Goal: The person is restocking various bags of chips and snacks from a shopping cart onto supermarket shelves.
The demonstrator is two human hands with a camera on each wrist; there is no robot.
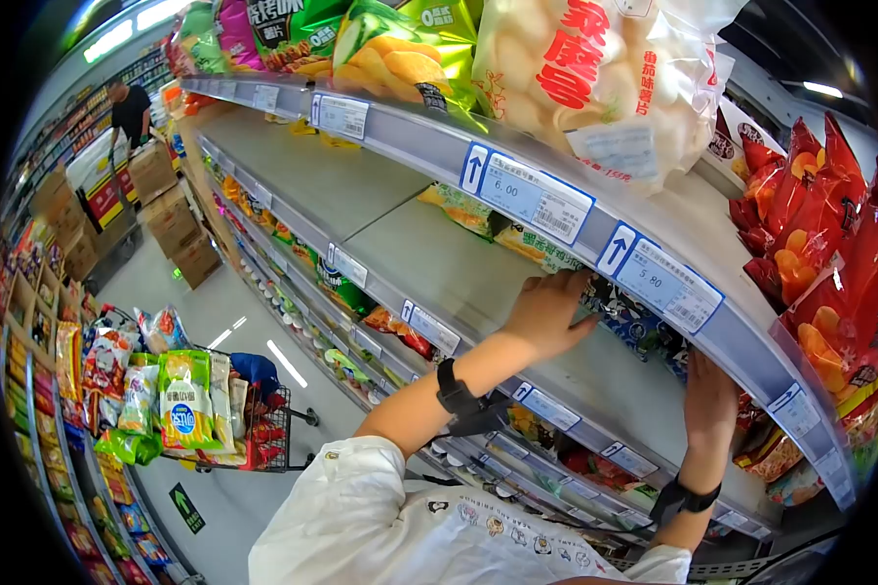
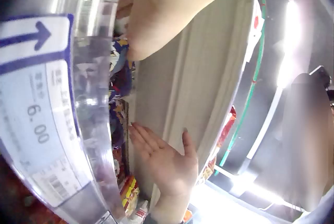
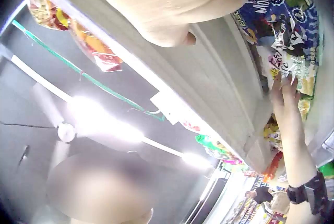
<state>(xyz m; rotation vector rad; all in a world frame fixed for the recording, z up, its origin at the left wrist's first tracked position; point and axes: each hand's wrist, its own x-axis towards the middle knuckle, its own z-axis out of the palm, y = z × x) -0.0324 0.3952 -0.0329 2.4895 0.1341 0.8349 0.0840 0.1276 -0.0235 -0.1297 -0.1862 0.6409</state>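
Several dark blue snack bags [image 1: 629, 317] with white cartoon print stand at the back of a middle shelf, between my two hands. My left hand [image 1: 553, 314] reaches in from the left. In the right wrist view the left hand's [image 3: 286, 101] extended fingers lie against the lower white part of a blue bag [image 3: 284, 23]. My right hand [image 1: 712, 395] is at the bags' right end, partly under the upper shelf's edge. The left wrist view shows the right hand [image 2: 169, 169] flat, its fingers straight and thumb spread, fingertips close to the bags. Neither hand grips anything.
Above the hands runs the upper shelf's price rail [image 1: 537, 195], bearing a large bag of pale snacks [image 1: 595, 88]. Red chip bags [image 1: 819, 263] stand at the right. A loaded shopping cart [image 1: 273, 429] is at lower left; cardboard boxes [image 1: 171, 219] and a person [image 1: 130, 112] are farther back.
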